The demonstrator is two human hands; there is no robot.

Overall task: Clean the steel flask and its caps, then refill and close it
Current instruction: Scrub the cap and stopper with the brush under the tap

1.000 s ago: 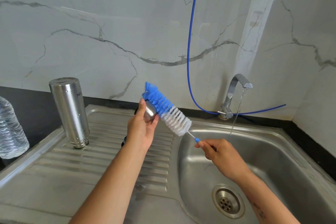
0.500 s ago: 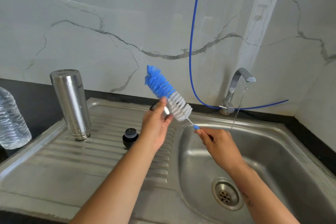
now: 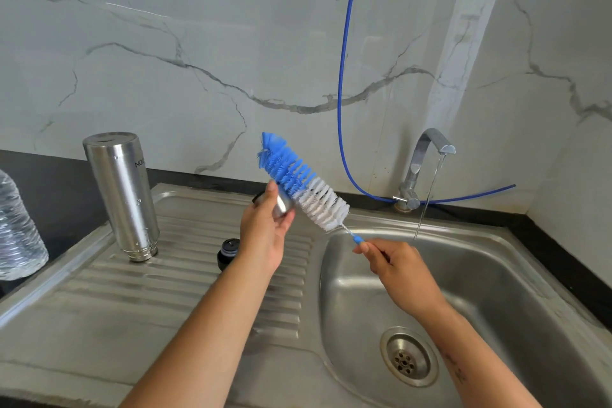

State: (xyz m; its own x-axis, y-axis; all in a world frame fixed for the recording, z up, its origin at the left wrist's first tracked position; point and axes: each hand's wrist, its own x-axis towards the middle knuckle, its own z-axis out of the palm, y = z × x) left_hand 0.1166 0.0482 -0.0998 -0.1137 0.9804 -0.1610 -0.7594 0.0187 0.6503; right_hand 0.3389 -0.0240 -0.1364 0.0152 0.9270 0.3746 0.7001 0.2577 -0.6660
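- The step in hand looks like scrubbing one of the caps: the left hand has its fingers curled round a small steel cap, held up over the ridged drainboard, left of the sink basin.
- The right hand pinches the thin handle of the bottle brush low down; the bristles slant up to the far left and press against the cap's right side.
- The steel flask stands mouth-down on the drainboard, well to the left of both hands, untouched.
- A black inner cap sits on the drainboard just left of the left wrist.
- The tap runs a thin stream into the basin, far right of the hands.
- Next, I judge, the cap wants turning against the bristles, then a rinse under that stream; a wet steel cap may slip, so a firm grip matters.
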